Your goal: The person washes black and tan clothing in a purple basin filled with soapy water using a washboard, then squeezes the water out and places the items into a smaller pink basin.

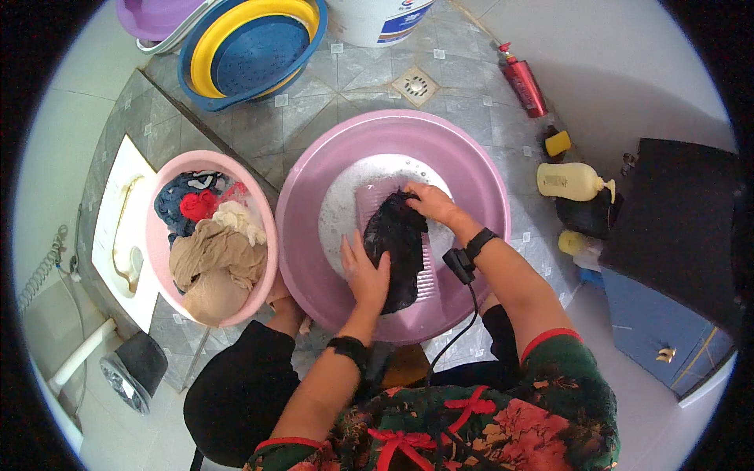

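A wet black cloth (397, 255) lies over a pink ridged washboard (426, 286), which leans inside a large pink basin (306, 294) with foamy water (339, 208) in it. My right hand (432, 204) grips the cloth's far edge between thumb and fingers. At the cloth's left side rests my left hand (366, 279), its fingers stretched out and the thumb over the fabric. Both wrists wear black bands, and a cable runs from the right one. Part of the washboard is hidden under the cloth.
To the left, a smaller pink tub (271, 290) holds several garments beside a squat toilet (110, 228). Blue and yellow basins (192, 78) and a white bucket (369, 27) stand at the back. On the right are a red bottle (524, 86), a cream pump bottle (565, 180) and a blue cabinet (648, 318).
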### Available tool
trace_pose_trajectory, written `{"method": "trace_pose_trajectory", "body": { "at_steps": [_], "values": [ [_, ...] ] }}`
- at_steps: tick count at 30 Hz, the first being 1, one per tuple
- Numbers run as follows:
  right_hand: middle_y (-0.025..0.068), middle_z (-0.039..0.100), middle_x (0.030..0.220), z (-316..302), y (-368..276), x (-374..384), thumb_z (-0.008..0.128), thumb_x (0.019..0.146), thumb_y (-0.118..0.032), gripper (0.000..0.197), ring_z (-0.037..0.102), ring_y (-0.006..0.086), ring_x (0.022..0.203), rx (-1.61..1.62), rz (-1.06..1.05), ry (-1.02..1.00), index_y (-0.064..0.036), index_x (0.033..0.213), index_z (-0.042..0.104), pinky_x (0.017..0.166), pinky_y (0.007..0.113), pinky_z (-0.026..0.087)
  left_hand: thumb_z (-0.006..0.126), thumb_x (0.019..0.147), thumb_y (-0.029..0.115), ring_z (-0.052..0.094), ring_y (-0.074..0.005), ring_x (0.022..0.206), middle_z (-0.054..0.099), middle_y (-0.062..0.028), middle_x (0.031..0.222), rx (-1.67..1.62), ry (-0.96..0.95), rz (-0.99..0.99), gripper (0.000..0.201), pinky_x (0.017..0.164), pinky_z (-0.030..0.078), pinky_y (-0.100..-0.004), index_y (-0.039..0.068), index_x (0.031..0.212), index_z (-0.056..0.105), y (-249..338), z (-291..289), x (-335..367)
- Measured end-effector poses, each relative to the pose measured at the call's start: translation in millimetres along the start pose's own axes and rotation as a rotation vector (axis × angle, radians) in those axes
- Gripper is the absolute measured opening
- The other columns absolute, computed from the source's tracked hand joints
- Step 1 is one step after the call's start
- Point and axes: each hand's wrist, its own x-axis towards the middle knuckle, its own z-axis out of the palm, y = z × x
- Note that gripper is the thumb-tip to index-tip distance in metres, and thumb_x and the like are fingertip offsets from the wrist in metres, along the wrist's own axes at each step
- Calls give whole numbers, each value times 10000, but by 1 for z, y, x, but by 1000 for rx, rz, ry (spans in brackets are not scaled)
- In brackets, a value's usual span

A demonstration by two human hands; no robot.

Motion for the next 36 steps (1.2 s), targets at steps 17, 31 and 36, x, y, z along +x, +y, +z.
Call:
{"method": "trace_pose_trajectory", "body": {
  "at_steps": [17, 31, 36],
  "values": [
    [186, 683, 1025, -3, -31, -31, 622, 866, -150, 302, 697, 304, 756, 635, 643, 34, -29, 1143, 615, 681, 400, 576, 690, 800, 136, 606, -398, 946, 588, -190, 1019, 373, -246, 261, 319, 780, 513, -490, 130, 1117, 653, 2, -37, -18],
    [191, 619, 1117, 10, -82, 20, 661, 850, -332, 520, 652, 314, 998, 506, 564, 38, -52, 1253, 489, 711, 424, 560, 622, 725, 4, 611, -336, 984, 522, -137, 1397, 235, -242, 412, 270, 811, 517, -457, 70, 984, 651, -15, -25, -11],
    [251, 655, 1085, 41, -99, 35, 669, 792, -365, 522, 574, 391, 1158, -237, 219, 26, -65, 1214, 598, 949, 464, 482, 623, 725, 4, 600, -319, 1011, 512, -130, 1411, 310, -317, 484, 326, 812, 507, -452, 82, 1040, 660, -3, -19, -8]
  ]
}}
